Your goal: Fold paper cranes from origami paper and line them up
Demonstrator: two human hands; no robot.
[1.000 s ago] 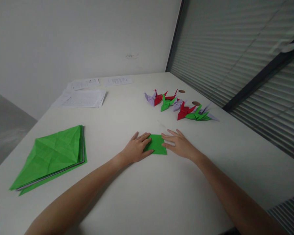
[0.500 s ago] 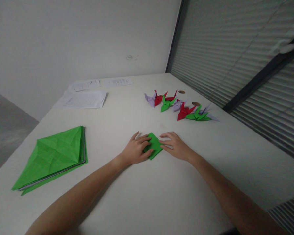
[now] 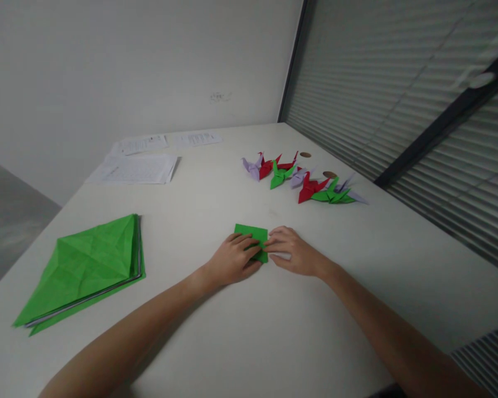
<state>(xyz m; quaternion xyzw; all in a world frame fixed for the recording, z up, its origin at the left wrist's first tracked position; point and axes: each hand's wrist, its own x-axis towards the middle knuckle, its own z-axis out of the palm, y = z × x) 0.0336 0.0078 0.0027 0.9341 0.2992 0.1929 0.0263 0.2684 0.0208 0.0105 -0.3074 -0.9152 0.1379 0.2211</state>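
The small green paper [image 3: 255, 232] is laid flat on the surface [image 3: 253, 331], presumably steadied there by the left hand [image 3: 234, 257], whose fingers are spread across it; its right edge is met by the right hand [image 3: 290, 251], thumb and fingers apart. Paper cranes [image 3: 309, 188] are set well beyond, seemingly leaving working room.

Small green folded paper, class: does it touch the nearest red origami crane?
Apart: the head view shows white tabletop between the folded paper and red crane.
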